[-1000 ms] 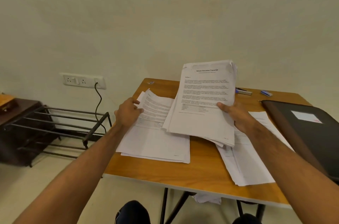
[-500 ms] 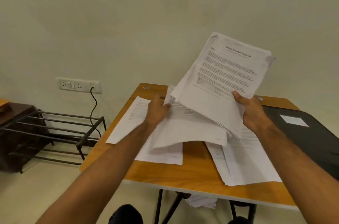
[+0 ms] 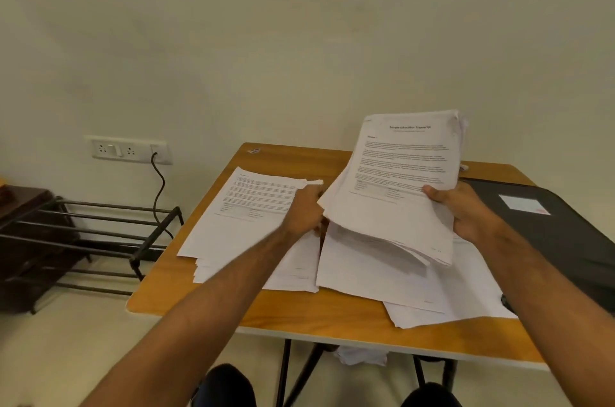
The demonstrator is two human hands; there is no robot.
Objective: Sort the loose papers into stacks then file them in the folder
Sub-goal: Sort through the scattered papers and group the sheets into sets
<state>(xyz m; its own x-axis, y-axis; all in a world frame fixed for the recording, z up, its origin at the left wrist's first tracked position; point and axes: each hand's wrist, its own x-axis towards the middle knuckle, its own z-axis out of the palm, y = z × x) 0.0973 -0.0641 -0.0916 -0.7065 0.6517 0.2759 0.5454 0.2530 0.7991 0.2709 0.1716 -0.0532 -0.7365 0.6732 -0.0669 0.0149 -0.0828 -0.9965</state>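
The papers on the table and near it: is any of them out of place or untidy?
Yes. A crumpled white paper lies on the floor under the table, away from the stacks. The stack at the right is fanned out and askew, and its corner hangs over the table's front edge.

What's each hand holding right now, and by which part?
Right hand grips the raised sheaf of papers at its lower right edge, thumb on top. Left hand is at the sheaf's lower left corner; its grip is hidden.
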